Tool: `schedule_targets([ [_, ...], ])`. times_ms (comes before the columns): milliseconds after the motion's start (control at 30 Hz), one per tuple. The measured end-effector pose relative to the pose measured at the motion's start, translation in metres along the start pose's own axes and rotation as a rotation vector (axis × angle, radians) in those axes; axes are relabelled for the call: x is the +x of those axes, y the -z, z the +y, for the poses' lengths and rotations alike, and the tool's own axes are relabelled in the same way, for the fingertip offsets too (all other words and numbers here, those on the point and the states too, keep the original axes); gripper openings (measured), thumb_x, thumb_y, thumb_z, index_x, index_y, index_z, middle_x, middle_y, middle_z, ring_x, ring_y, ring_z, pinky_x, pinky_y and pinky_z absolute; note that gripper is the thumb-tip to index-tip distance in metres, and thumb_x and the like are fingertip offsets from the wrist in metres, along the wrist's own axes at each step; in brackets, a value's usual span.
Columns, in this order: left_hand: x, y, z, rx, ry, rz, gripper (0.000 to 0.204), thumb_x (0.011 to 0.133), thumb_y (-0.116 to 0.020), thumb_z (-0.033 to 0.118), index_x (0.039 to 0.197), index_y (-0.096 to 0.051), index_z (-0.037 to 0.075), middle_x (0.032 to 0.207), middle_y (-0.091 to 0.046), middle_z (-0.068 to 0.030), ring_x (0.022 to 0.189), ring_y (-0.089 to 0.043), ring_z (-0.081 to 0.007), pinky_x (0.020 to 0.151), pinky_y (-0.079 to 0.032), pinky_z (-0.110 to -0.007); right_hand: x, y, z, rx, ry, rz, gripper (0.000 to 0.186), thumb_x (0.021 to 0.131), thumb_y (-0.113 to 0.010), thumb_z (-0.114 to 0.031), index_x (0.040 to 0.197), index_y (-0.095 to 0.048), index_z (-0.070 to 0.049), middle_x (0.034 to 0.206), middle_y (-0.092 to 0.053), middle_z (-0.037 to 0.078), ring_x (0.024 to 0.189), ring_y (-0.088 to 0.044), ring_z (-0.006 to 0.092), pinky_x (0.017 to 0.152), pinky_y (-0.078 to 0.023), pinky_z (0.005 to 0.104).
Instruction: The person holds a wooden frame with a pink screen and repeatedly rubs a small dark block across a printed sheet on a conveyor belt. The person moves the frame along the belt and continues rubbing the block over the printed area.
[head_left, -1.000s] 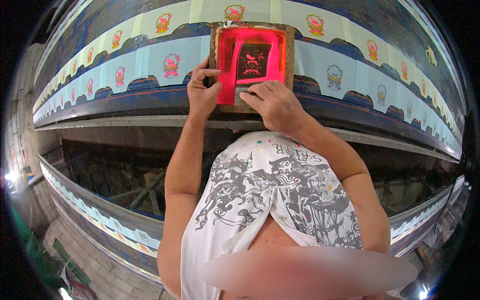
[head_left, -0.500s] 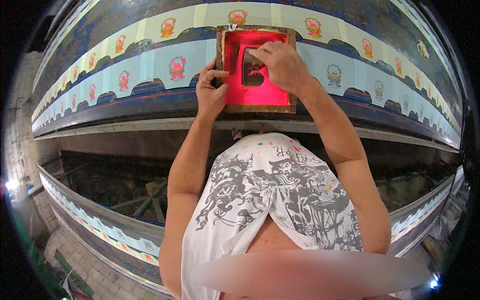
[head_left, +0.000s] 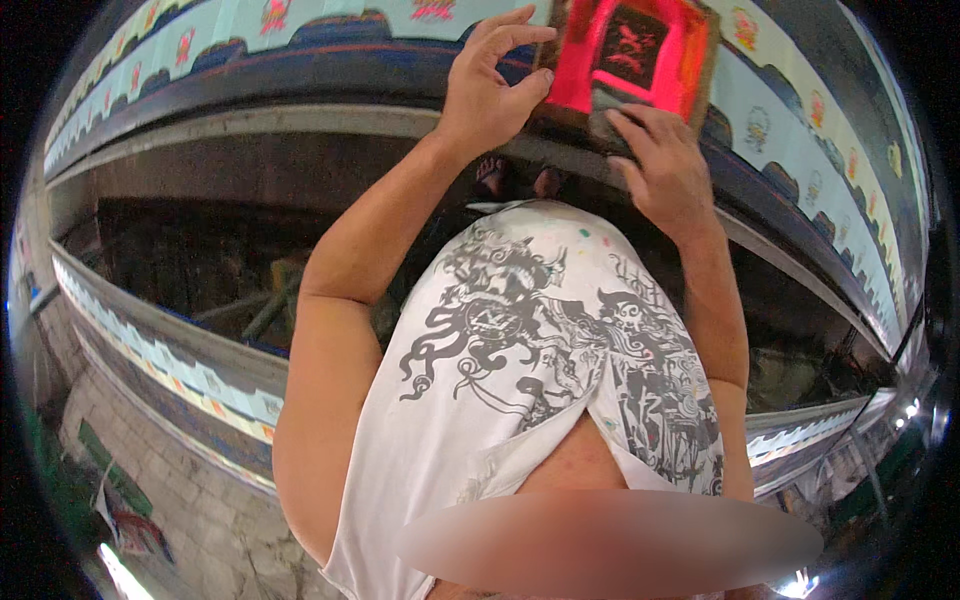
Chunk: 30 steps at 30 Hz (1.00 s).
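Note:
At the top of the head view a screen-printing frame with a wooden rim and bright pink ink inside lies over a row of pale paper pieces. A dark window with a pink design shows in its middle. My left hand grips the frame's left rim, index finger and thumb spaced along it. In my right hand is a small dark grey squeegee, pinched at the near side of the frame. Its lower part is partly hidden by my fingers.
Pale blue paper pieces with printed emblems run along the long dark table, left and right. The table's front ledge is near me. Behind me stands another long table with a similar paper row. A brick-paved floor shows at lower left.
My right hand has come with the squeegee from the dark window's far end to the frame's near side. My left hand stays at the left rim. The whole view has shifted and tilted.

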<state>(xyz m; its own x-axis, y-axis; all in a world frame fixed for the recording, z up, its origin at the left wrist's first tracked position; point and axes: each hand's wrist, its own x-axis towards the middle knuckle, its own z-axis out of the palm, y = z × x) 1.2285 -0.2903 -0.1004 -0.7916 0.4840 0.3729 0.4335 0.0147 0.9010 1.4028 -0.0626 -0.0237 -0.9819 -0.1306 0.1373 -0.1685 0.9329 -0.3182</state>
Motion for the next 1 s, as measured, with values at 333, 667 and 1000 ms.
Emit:
schedule_targets([
  [333, -0.159, 0.139, 0.025, 0.004, 0.236, 0.101, 0.043, 0.093, -0.064, -0.019, 0.131, -0.075, -0.002, 0.146, -0.073, -0.0172, 0.137, -0.071, -0.0288, 0.118, -0.054, -0.04, -0.172, -0.035, -0.014, 0.427, -0.441, -0.011, 0.019, 0.094, -0.079, 0.005, 0.111, -0.081, -0.001, 0.107, -0.08, 0.014, 0.099, -0.079, 0.0343, 0.091, -0.062, 0.042],
  [667, -0.285, 0.151, -0.043, -0.292, 1.392, -0.181, 0.094, 0.089, -0.094, 0.047, 0.165, -0.059, 0.004, 0.161, -0.064, -0.0237, 0.147, -0.063, -0.0356, 0.129, -0.045, -0.048, -0.269, -0.09, -0.018, 0.827, -0.74, -0.432, 0.022, 0.099, -0.083, -0.014, 0.114, -0.081, 0.001, 0.1, -0.08, 0.008, 0.089, -0.073, 0.0188, 0.082, -0.059, 0.0364],
  [1000, -0.246, 0.163, -0.052, -0.514, 1.136, -0.489, 0.113, 0.062, -0.097, 0.029, 0.163, -0.059, -0.004, 0.149, -0.072, -0.0202, 0.136, -0.069, -0.0323, 0.128, -0.047, -0.041, -0.274, -0.089, -0.035, 0.837, -0.762, -0.345, 0.022, 0.101, -0.082, -0.015, 0.116, -0.08, 0.001, 0.101, -0.08, 0.008, 0.09, -0.072, 0.0169, 0.083, -0.058, 0.036],
])
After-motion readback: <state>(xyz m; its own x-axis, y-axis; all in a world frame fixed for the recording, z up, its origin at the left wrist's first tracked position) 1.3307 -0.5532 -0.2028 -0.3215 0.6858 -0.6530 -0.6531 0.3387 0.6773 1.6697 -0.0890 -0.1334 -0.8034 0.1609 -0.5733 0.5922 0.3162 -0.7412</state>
